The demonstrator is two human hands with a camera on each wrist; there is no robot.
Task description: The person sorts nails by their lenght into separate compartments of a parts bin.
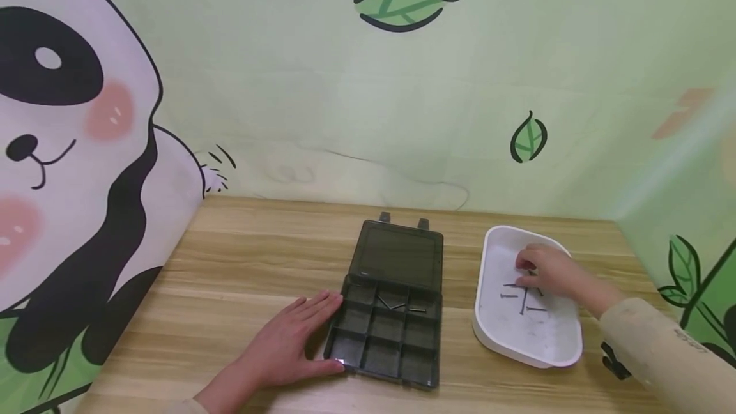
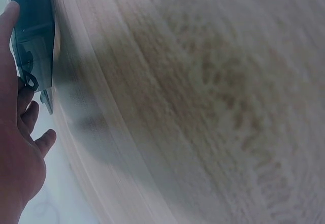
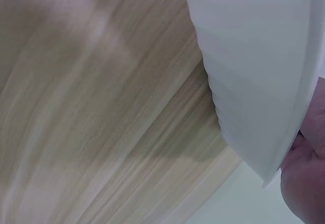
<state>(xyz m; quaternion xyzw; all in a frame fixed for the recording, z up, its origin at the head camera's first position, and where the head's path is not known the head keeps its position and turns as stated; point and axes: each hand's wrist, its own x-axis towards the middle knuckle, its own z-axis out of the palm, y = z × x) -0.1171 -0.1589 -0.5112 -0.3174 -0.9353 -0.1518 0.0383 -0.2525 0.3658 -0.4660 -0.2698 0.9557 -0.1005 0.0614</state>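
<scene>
My left hand [image 1: 290, 337] lies along the left side of a dark, translucent compartment box [image 1: 384, 338], its fingers extended and its thumb at the near left corner. The box's lid [image 1: 397, 253] is folded back. Several small screws [image 1: 397, 305] lie in the far row of compartments. Inside a white tray [image 1: 485, 324], my right hand [image 1: 552, 270] reaches down with bent fingers and thumb apart, over several loose screws [image 1: 536, 309]. No screw is plainly visible between the fingertips. The right wrist view shows the tray's outer wall [image 3: 254, 71] and part of that hand.
Box and tray stand side by side on a wood-grain table [image 1: 247, 248], with a strip of tabletop between them. A printed cloth [image 1: 322, 101] with a panda and leaves hangs behind and along the sides. A small black object [image 1: 614, 361] sits by the right sleeve.
</scene>
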